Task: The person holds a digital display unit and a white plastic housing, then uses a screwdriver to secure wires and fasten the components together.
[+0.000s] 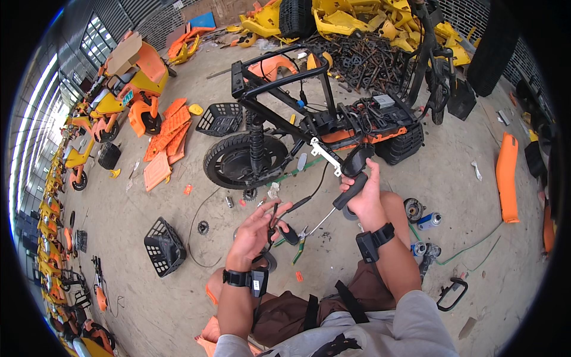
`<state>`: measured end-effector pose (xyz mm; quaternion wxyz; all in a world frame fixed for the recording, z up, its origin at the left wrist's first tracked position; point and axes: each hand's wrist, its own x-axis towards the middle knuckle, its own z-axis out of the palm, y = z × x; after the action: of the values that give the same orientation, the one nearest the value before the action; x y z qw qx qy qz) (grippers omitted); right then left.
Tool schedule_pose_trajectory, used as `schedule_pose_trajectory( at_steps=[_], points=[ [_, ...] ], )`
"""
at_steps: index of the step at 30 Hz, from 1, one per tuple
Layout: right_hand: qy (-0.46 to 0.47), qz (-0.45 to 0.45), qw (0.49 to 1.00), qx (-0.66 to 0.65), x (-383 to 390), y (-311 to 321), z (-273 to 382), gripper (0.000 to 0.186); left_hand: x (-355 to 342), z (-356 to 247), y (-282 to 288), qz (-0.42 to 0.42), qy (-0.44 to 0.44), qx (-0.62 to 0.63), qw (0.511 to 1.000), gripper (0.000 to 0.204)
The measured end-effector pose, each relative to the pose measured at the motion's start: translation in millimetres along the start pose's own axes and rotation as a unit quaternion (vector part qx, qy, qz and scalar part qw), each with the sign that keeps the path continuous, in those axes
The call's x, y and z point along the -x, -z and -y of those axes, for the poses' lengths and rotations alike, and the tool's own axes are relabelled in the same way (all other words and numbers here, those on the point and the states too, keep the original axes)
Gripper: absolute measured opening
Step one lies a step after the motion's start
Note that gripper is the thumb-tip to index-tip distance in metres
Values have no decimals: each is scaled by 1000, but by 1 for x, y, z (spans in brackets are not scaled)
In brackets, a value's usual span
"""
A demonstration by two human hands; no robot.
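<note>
My left hand (253, 233) is closed around a thin black cable (306, 199) that curves up toward the scooter frame. In my right hand (367, 199) is a screwdriver (352, 191) with a thick black handle, its thin shaft slanting down and left toward the floor. A rounded black part (358, 159) sits against my right fingertips; whether I grip it cannot be made out. Beside it a white bracket (325, 156) lies along the frame's lower side. The stripped black scooter frame (285, 89) stands ahead of me, with its rear wheel (241, 163) at left. Green-handled pliers (300, 247) lie below my hands.
Black baskets (165, 247) and orange panels (169, 134) lie to the left, near a row of yellow scooters (107, 107). Spray cans (429, 221) and a power drill (429, 256) are at my right. Scrap metal (363, 59) and yellow panels (345, 21) heap behind the frame.
</note>
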<state>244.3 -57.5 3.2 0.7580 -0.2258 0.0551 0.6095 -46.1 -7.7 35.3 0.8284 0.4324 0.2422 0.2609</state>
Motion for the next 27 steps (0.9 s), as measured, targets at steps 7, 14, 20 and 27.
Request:
schedule_pose_trajectory(
  at_steps=[7,14,20,27],
  points=[
    [25,32,999,-24,5,-4,2,41,0,9,-1,-37,27,-63,997,45],
    [34,43,998,-43,8,-8,3,38,-2,12,-3,-33,67,-143,987,40],
    [34,53,997,-52,11,-10,3,37,-2,12,-2,-25,47,-164,985,37],
    [38,57,997,-47,14,-13,2,37,0,7,-13,-43,25,-192,980,30]
  ],
)
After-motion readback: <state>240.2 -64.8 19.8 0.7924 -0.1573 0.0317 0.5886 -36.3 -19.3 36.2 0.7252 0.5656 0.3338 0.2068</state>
